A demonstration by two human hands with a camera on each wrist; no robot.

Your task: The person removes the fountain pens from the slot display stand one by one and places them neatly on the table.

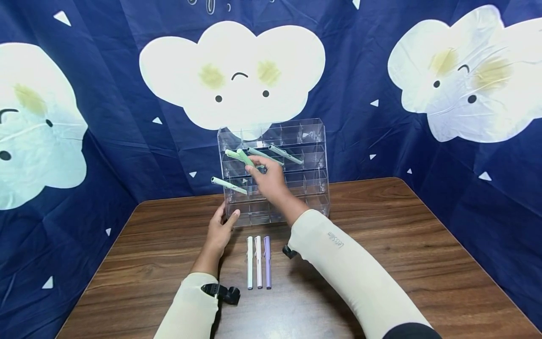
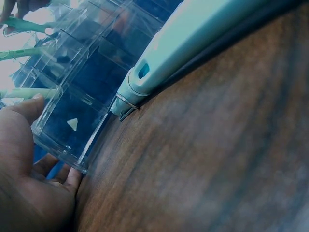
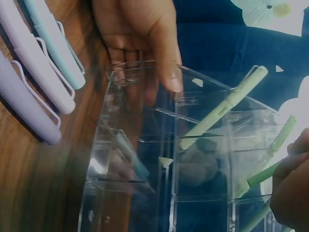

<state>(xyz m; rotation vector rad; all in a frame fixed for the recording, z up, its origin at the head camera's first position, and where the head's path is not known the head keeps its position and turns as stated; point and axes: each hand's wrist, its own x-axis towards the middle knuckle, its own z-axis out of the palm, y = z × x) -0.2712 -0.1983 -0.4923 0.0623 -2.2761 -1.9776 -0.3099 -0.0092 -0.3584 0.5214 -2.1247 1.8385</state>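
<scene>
Now R hand (image 1: 271, 181) pinches grn pen (image 1: 244, 157); L hand (image 1: 219, 231) grips rack (image 1: 312, 135), fingers round side.

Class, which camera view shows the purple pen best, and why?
The head view: there the purple pen lies whole and unobstructed on the wooden table. The right wrist view shows only one end of it, cut off by the picture's left edge; the left wrist view shows none of it.
</scene>
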